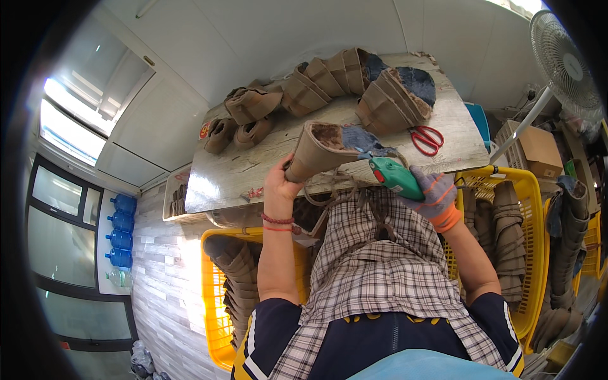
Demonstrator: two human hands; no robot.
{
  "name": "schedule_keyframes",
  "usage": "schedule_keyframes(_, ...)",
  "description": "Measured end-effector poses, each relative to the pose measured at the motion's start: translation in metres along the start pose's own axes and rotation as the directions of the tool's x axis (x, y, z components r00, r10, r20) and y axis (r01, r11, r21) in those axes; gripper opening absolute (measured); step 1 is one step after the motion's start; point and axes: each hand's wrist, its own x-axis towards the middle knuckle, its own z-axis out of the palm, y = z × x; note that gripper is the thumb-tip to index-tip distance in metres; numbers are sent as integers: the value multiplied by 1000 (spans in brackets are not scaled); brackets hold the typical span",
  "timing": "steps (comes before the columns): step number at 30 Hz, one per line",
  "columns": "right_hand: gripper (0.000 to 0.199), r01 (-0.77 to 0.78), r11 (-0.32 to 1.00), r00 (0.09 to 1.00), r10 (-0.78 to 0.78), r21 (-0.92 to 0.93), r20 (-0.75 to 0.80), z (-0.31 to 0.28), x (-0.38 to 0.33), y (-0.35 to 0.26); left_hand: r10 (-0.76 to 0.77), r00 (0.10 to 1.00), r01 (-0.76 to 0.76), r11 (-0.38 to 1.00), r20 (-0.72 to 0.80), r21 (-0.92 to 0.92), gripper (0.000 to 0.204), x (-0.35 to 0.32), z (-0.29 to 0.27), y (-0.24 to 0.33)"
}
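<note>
Workpiece (304,158), a brown tubular part with a fuzzy lining and a blue denim-like section (360,137), is being held over the near side of the pale wood-grain table (221,185). The bare left hand (282,182) is grasping its left end, the fingers wrapping the outer surface and the lined opening facing upward. The right hand (436,195), wearing a grey glove with an orange cuff, is gripping a green handheld tool (400,181), the fingers curling around its rear body. The tool nose is pointing left toward the denim-like section; whether the two are touching cannot be told from this view. Scissors (425,140) with red handles are lying on the table to the right of the workpiece, near a stack of brown parts (389,104). More brown parts (326,77) are standing in a row along the far side of the table, and folded ones (253,104) are resting at its left. Yellow baskets (541,253), one on each side of the plaid apron (380,253), are holding further brown parts. A white fan (565,63) is standing beyond the table at the right.
</note>
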Motion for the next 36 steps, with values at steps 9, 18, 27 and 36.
schedule_keyframes(9,62,-344,875,938,311,340,149,8,7,-32,227,844,-276,961,486,29,42,-37,-16,-45)
schedule_keyframes(18,61,-553,648,833,431,524,346,-6,14,-49,459,327,-889,-147,826,434,36,-20,-56,-58)
schedule_keyframes(27,61,-605,559,787,529,567,319,-5,10,-45,445,470,-870,379,763,315,30,-35,-16,-98)
schedule_keyframes(36,49,-665,339,697,603,665,388,-16,23,-43,257,116,-848,-477,959,231,22,-25,-17,-102)
